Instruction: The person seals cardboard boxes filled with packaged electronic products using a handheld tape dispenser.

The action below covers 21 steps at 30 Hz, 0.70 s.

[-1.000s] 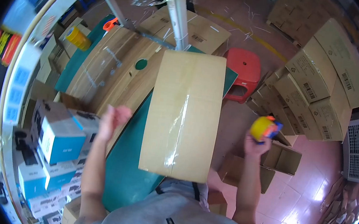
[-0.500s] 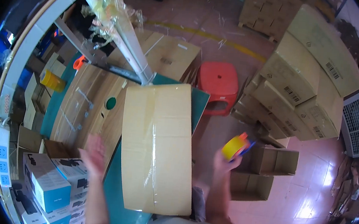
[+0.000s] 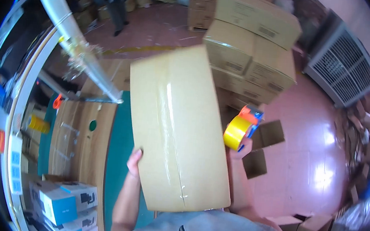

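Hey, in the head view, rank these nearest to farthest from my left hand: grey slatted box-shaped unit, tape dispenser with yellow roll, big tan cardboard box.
From your left hand:
1. Big tan cardboard box: touching, at its left edge.
2. Orange-and-blue tape dispenser with yellow roll: beyond the box, in your right hand.
3. Grey slatted box-shaped unit: farthest, upper right.

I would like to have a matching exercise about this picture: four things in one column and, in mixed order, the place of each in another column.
Things
1. tape dispenser
2. large carton
3. white-and-blue boxes
4. grey grille unit

Places
A. at the lower left of the picture
B. between the two hands, touched by the left hand
C. at the upper right of the picture
D. in the right hand

Right pairs
1-D, 2-B, 3-A, 4-C
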Motion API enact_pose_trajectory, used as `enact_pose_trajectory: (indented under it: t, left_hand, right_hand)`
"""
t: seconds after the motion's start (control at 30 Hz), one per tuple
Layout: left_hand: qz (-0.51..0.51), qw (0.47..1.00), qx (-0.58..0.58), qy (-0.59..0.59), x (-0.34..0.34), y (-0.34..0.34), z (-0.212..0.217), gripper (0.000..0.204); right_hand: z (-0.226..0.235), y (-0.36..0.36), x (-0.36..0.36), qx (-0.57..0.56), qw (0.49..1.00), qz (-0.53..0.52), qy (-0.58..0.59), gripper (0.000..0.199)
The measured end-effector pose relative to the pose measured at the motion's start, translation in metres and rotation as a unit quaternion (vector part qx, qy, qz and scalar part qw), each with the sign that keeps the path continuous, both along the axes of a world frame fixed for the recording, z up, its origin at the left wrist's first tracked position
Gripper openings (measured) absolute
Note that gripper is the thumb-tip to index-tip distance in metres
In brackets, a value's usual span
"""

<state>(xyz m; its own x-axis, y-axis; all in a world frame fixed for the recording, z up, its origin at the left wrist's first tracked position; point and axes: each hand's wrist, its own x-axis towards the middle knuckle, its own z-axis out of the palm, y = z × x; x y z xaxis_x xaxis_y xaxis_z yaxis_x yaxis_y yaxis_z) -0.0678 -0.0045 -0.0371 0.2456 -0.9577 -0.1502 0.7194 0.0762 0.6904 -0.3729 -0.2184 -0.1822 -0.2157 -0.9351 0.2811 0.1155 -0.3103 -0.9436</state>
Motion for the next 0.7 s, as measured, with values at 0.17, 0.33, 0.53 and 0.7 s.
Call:
enact_pose_trajectory:
  t: [0.17, 0.33, 0.53, 0.7]
  left_hand:
    - [-0.158, 0.945, -0.056, -0.282, 0.013, -0.137, 0.153, 0.082]
    - [-0.413, 0.728, -0.101, -0.538, -0.037, -0.335, 0.302, 0.079]
    - [-0.44, 0.498, -0.15, -0.732, -0.124, -0.506, 0.378, 0.068]
    - [-0.273, 0.422, -0.219, -0.836, -0.107, -0.644, 0.25, 0.058]
  right_hand:
    - [0.178, -0.033, -0.046, -0.219, 0.84, 0.273, -0.414, 0.057]
    - [0.164, -0.122, 0.01, -0.264, 0.788, 0.385, -0.401, 0.058]
    - [0.141, -0.225, 0.075, -0.159, 0.868, 0.375, -0.284, 0.058]
    - [0.119, -0.236, 0.079, -0.003, 0.949, 0.264, -0.172, 0.059]
